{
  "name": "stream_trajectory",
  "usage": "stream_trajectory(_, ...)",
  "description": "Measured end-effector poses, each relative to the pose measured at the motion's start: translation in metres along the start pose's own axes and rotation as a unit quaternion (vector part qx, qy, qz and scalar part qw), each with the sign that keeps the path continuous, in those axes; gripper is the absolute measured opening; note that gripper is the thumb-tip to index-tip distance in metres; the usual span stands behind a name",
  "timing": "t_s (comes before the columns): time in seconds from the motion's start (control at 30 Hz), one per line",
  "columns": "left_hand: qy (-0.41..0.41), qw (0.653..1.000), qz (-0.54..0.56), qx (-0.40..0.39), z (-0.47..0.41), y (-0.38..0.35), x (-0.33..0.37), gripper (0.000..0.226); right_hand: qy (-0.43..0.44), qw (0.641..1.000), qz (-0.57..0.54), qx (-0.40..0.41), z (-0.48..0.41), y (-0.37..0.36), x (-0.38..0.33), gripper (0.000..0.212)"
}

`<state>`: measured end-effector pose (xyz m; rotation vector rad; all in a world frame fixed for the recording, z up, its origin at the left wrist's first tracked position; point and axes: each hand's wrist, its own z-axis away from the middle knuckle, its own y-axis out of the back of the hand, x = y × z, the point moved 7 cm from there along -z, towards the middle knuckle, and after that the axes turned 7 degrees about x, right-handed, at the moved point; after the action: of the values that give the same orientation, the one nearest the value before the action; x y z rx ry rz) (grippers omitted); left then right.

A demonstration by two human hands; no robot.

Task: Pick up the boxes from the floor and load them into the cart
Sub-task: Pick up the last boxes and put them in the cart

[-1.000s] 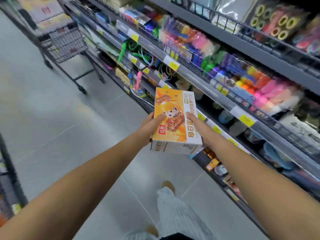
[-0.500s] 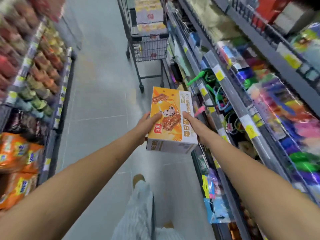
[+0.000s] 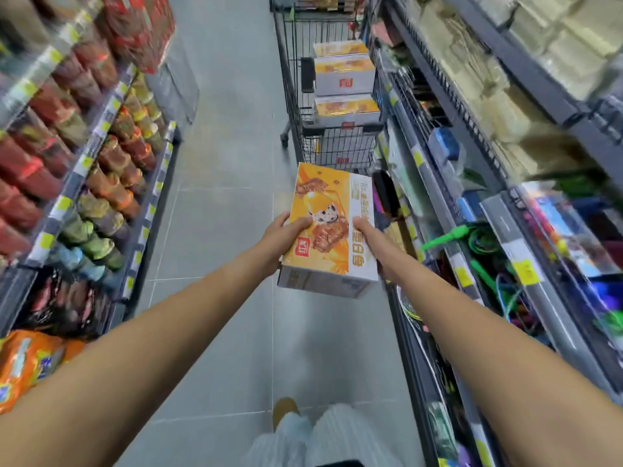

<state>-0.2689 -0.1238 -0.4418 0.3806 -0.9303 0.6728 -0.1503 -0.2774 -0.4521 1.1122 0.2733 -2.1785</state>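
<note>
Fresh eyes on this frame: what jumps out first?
The orange box, centre frame, gripped at its sides by the left hand and right hand. Straight ahead up the aisle, the wire cart stands beside the right-hand shelves with matching stacked boxes in it. Red and orange packets crowd the left shelves.

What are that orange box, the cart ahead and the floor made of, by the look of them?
The orange box looks like printed cardboard, slightly glossy, with crisp folded edges. The cart is dark wire mesh, probably coated metal. The floor shows large grey matte tiles with thin joints; ceramic or stone, I cannot tell.
</note>
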Motion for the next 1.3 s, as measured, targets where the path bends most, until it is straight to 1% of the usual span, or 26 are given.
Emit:
stream_trajectory(0.13,-0.006,1.000,-0.011,-0.007,-0.055,-0.004,0.046,0.046,-0.007,1.000,-0.017,-0.002,-0.057,0.001,-0.042,0.031)
stream_trajectory(0.17,-0.006,1.000,-0.012,-0.006,-0.074,-0.007,0.059,0.047,-0.011,1.000,-0.017,-0.001,-0.074,0.003,-0.056,0.031)
stream_trajectory(0.27,0.002,1.000,-0.019,-0.009,-0.129,-0.021,0.093,0.062,0.002,1.000,-0.021,-0.007,-0.129,0.015,-0.097,0.032)
stream_trajectory(0.33,0.002,1.000,-0.021,-0.014,-0.176,-0.033,0.120,0.064,0.003,0.999,-0.029,-0.013,-0.173,0.027,-0.126,0.034)
stream_trajectory(0.37,0.006,1.000,-0.027,-0.013,-0.193,-0.039,0.131,0.062,-0.003,1.000,-0.027,-0.009,-0.191,0.033,-0.137,0.035)
stream_trajectory(0.47,0.010,0.999,-0.029,-0.020,-0.250,-0.059,0.171,0.033,-0.034,0.999,-0.018,0.003,-0.248,0.055,-0.176,0.037)
stream_trajectory(0.5,0.015,0.999,-0.031,-0.017,-0.271,-0.065,0.183,0.029,-0.047,0.999,-0.013,0.004,-0.265,0.061,-0.190,0.037)
stream_trajectory(0.73,0.033,0.998,-0.038,-0.038,-0.368,-0.095,0.249,0.039,-0.074,0.997,-0.001,0.012,-0.356,0.083,-0.253,0.039)
stream_trajectory(0.8,0.032,0.997,-0.055,-0.045,-0.391,-0.099,0.264,0.043,-0.080,0.996,-0.022,0.020,-0.376,0.086,-0.261,0.039)
stream_trajectory(0.87,0.028,0.993,-0.088,-0.069,-0.421,-0.106,0.282,0.043,-0.101,0.993,-0.060,0.025,-0.394,0.087,-0.272,0.036)
stream_trajectory(0.97,0.033,0.977,-0.165,-0.132,-0.461,-0.124,0.303,0.034,-0.135,0.981,-0.134,0.025,-0.418,0.089,-0.279,0.033)
stream_trajectory(1.03,0.024,0.959,-0.222,-0.174,-0.491,-0.138,0.321,0.029,-0.140,0.973,-0.181,0.027,-0.435,0.091,-0.283,0.032)
stream_trajectory(1.17,0.015,0.921,-0.300,-0.247,-0.545,-0.166,0.353,0.010,-0.146,0.956,-0.241,0.081,-0.463,0.089,-0.298,0.037)
stream_trajectory(1.2,0.017,0.913,-0.317,-0.257,-0.555,-0.170,0.358,0.009,-0.149,0.950,-0.257,0.093,-0.469,0.088,-0.299,0.036)
stream_trajectory(1.23,0.019,0.907,-0.327,-0.264,-0.567,-0.173,0.360,0.013,-0.154,0.944,-0.274,0.103,-0.474,0.086,-0.299,0.034)
stream_trajectory(1.3,0.017,0.887,-0.354,-0.298,-0.591,-0.181,0.364,0.034,-0.166,0.930,-0.303,0.122,-0.486,0.081,-0.295,0.031)
